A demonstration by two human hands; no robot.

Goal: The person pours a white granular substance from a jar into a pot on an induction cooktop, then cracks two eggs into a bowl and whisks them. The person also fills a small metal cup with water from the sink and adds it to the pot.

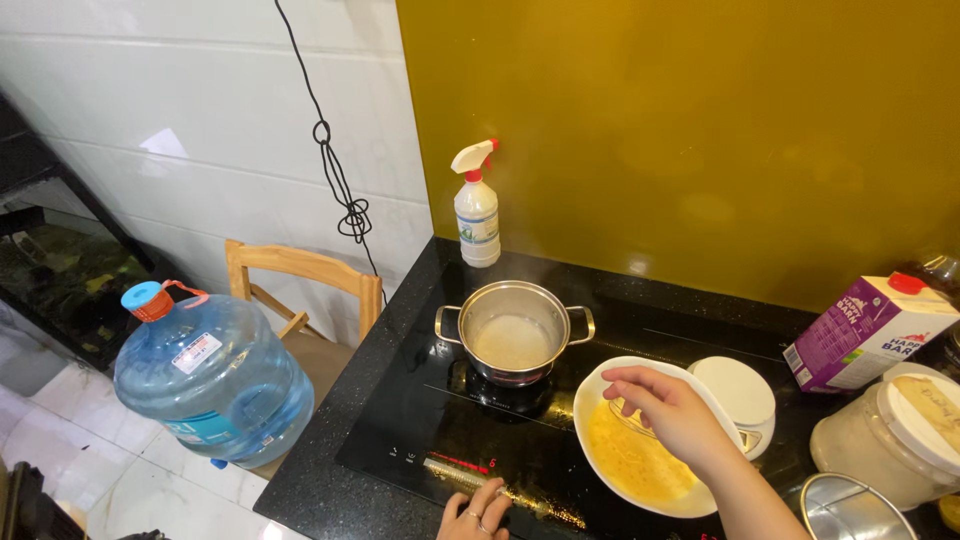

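Head view, looking down on a black induction cooktop (420,440) set in a dark stone counter. Right hand (668,408) sits at lower centre-right of the frame, over the far rim of a white bowl (592,400) holding a yellow mixture; its fingers are curled loosely and point left, and whether they pinch anything cannot be told. Left hand (478,515) lies at the bottom edge of the frame, fingers spread flat, rings visible, fingertips touching the cooktop's control strip just left of the bowl. Directly above the bowl in the frame, just beside its rim, stands a steel pot (515,332) with two side handles and pale liquid inside. Right of the bowl, partly hidden behind it, is a small white kitchen scale (745,395). Further right stand a purple carton (862,332) with a red cap and a lidded plastic tub (890,440). A white spray bottle (477,210) stands at the back of the counter. At left of frame, a large blue water jug (215,380) rests on a wooden chair (300,268).
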